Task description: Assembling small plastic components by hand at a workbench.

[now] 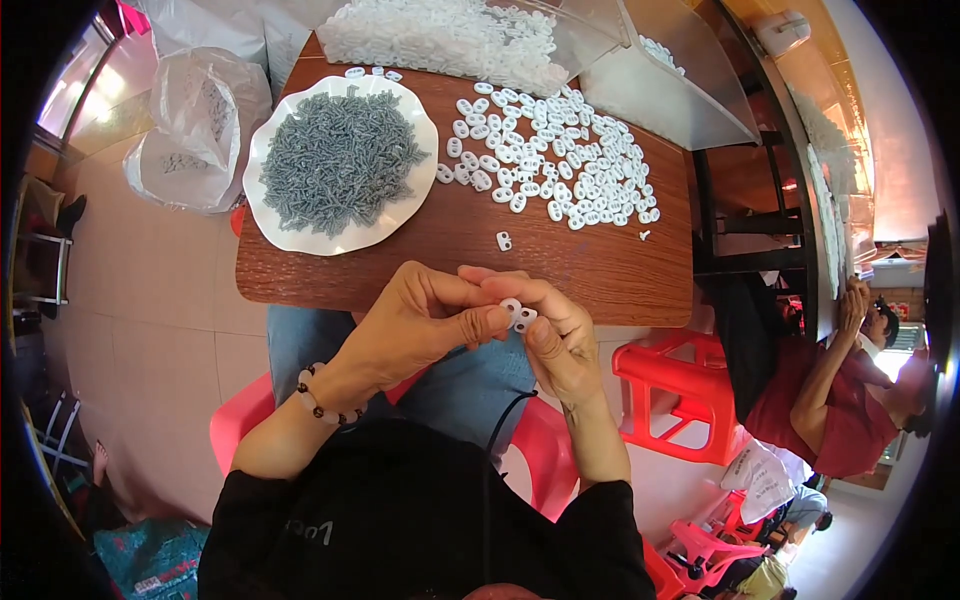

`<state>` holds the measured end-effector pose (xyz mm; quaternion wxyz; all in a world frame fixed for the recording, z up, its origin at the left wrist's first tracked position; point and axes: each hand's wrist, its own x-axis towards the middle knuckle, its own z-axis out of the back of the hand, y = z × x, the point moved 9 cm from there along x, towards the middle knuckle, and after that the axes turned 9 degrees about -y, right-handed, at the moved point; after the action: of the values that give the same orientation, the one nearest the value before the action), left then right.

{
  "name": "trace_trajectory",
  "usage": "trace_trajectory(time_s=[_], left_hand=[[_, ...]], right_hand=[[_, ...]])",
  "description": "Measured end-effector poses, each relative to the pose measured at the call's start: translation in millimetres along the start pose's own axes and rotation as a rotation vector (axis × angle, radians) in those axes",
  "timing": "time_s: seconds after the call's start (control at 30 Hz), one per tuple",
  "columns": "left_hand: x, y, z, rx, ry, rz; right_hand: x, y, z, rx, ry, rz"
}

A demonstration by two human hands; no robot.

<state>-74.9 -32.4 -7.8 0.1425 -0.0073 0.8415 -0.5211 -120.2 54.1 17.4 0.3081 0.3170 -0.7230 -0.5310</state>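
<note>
Both my hands are together at the table's near edge, fingertips closed on small white plastic pieces [521,316] with round holes. My left hand [432,312] pinches at one side between thumb and forefinger. From the other side, my right hand [558,338] grips with its thumb below and fingers above. Just beyond them lies one loose white two-hole piece [504,241]. Many similar oval pieces [550,150] are spread over the table at right. A scalloped white plate [427,165] at left holds a heap of small grey springs [340,155].
A clear bin [440,45] of white parts stands at the back of the brown table [370,280]. Left of it is an open plastic bag [185,170]. Red stools [680,400] stand at right, where a co-worker in a dark red shirt [830,405] sits.
</note>
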Motion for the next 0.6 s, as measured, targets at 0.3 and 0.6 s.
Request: trace_trajectory(time_s=[0.3,0.6], left_hand=[[-0.3,3.8,0.2,0.022,-0.041,0.008],[-0.2,3.0,-1.4,-0.013,0.005,0.007]], right_hand=[[-0.5,-6.7,-1.1,-0.034,-0.018,-0.098],[1.3,-1.5,2.3,-0.039,0.016,-0.064]])
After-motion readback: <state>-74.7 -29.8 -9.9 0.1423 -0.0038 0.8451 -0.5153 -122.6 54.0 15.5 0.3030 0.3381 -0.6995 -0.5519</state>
